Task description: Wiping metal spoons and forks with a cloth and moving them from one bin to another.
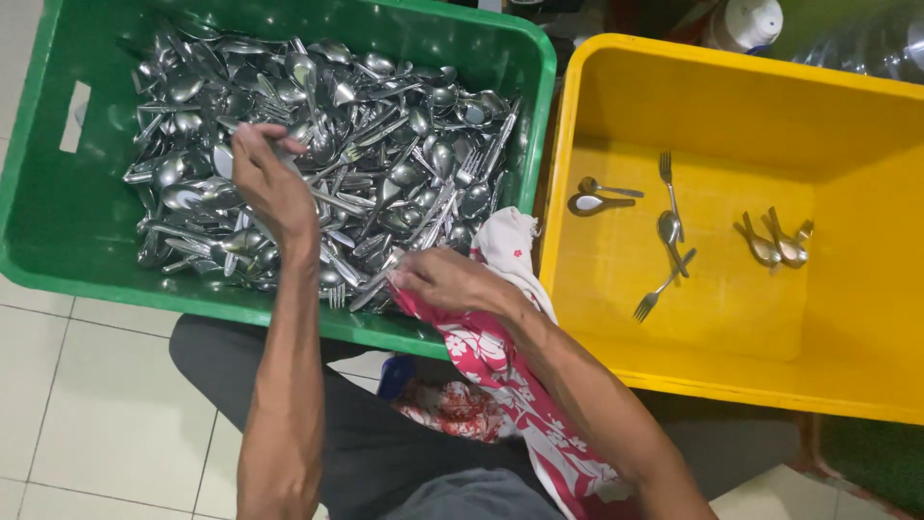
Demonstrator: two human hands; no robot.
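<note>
Left hand: the left hand (265,183) reaches into the middle of the green crate (58,221), its fingers curled narrow and pinched on a piece of cutlery at the top of the heap; the piece itself is lost among the others, so whether it is a spoon or a fork cannot be told.
Right hand: the right hand (445,279) rests at the near rim of the green crate, fingers closed on the pink and white floral cloth (500,356), with the handle of a utensil seeming to poke out of its grip, as if held through the cloth for wiping.
Cutlery heap: the pile of steel spoons and forks (385,164) fills most of the crate floor, tangled and overlapping, so any one piece lies under or across others.
Cloth: it trails from the right hand over the crate's near right corner and down onto the person's lap.
Yellow crate: the yellow crate (866,318) stands just beside the green one, on the right, and holds only a few spread-out spoons and forks (671,231) on its floor.
Surroundings: pale floor tiles (106,404) lie under the crates; a white container (751,21) and clear bottles stand beyond the yellow crate's far edge.
</note>
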